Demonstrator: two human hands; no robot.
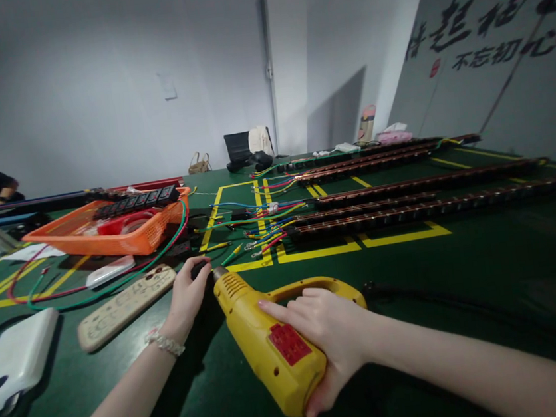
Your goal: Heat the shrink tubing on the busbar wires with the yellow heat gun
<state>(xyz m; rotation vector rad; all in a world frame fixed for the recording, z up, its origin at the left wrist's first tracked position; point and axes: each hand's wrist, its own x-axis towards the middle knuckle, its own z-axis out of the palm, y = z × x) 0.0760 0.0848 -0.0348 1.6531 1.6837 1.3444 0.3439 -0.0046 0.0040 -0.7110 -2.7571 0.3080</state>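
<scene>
A yellow heat gun (251, 325) with a red label lies across the middle foreground, its metal nozzle pointing up and left. My right hand (329, 326) is wrapped round its body and handle. Just left of the nozzle, my left hand (191, 289), with a bracelet at the wrist, has its fingers closed on a small black object (198, 268); what that object is cannot be made out. Beyond the nozzle are yellow-green wire ends (233, 254) and the lugged wires (262, 245) of the long dark strips (389, 218).
An orange basket (148, 242) with parts stands at the back left. Nearer are a beige power strip (123, 308), a white device (17, 359) and looped red and green wires (92, 300). A black cable (433, 294) crosses the green table (474, 347). At the far left is a person's arm (5, 193).
</scene>
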